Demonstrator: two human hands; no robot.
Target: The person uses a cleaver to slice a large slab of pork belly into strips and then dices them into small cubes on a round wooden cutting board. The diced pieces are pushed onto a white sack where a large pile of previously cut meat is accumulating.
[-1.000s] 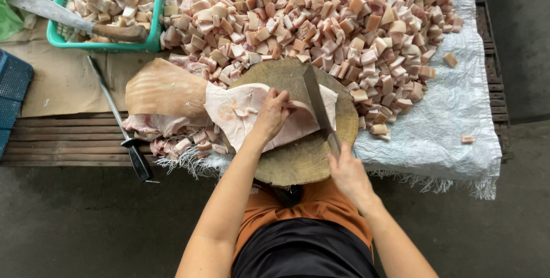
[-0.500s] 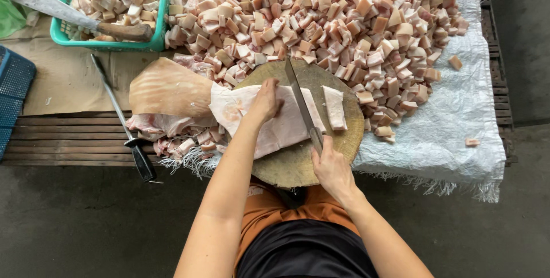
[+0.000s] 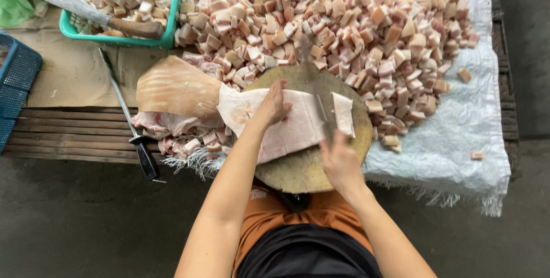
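Two hands at work over round wooden chopping block [image 3: 298,172], apart from each other. Left hand [image 3: 274,105] spread flat, fingers pressing down on pale slab of pork fat [image 3: 286,129] lying across the block. Right hand [image 3: 339,160] closed around handle of cleaver [image 3: 321,103], blade blurred with motion and standing across the slab near its right end. Narrow strip [image 3: 344,113] already parted from the slab, just beside the blade on its right side.

Compared with half a second earlier: blade now farther up and more upright across the meat rather than slanting; right hand lower on the block's near edge; left hand shifted little, still flat on the slab; cut strip at the right end now clearly separate.

Second skin-side slab [image 3: 177,86] resting to the left of the block, touching the first, on top of smaller scraps [image 3: 183,140]. Huge heap of cut cubes [image 3: 355,26] piled beyond the block on white woven sheet [image 3: 458,140]. Green basket [image 3: 117,36] at upper left holding more cubes, with another cleaver [image 3: 86,10] laid across it. Sharpening steel [image 3: 129,120] with black handle lying on brown cardboard [image 3: 69,77] and wooden slats, unmoved. Blue crate [image 3: 17,83] at far left edge.
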